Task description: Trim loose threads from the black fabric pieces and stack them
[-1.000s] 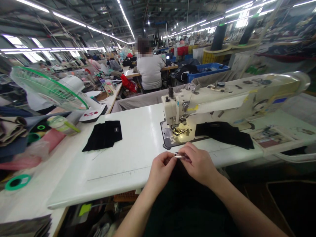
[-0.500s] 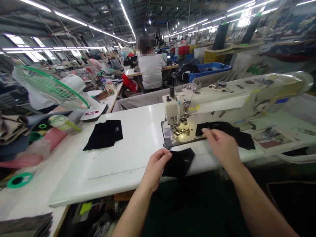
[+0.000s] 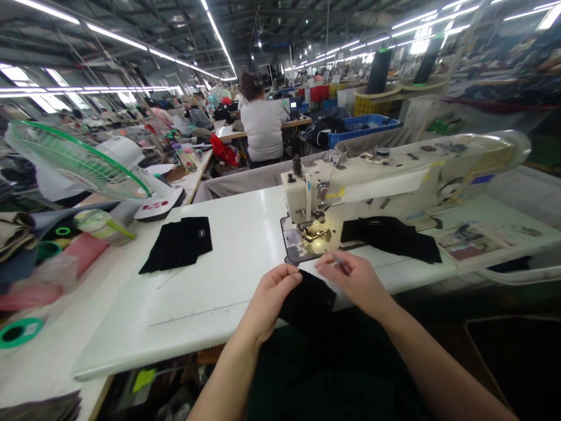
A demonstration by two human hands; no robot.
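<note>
My left hand (image 3: 274, 295) pinches the top edge of a black fabric piece (image 3: 307, 298) that hangs over the table's front edge. Just right of it, my right hand (image 3: 353, 278) is closed, fingers curled round a small greyish thing that is mostly hidden. Its fingertips are close to the fabric's upper edge; whether they touch it I cannot tell. Behind the hands stands a white sewing machine (image 3: 372, 181), nothing black under its presser foot (image 3: 313, 231). More black fabric pieces (image 3: 394, 237) lie right of the needle plate, and a stack of black pieces with a small label (image 3: 179, 242) lies left.
A green-rimmed fan (image 3: 83, 158) stands at the left, near a green tape roll (image 3: 20, 333) and a pink bundle (image 3: 85, 255). The white table (image 3: 228, 234) has a ruler line along its front. Beyond it, a person in a white top (image 3: 262, 128) sits near a blue crate (image 3: 363, 128).
My right hand has moved left, off the black pieces beside the machine, to the fabric in my left hand. That fabric is turned and raised slightly. The whole view has shifted a little.
</note>
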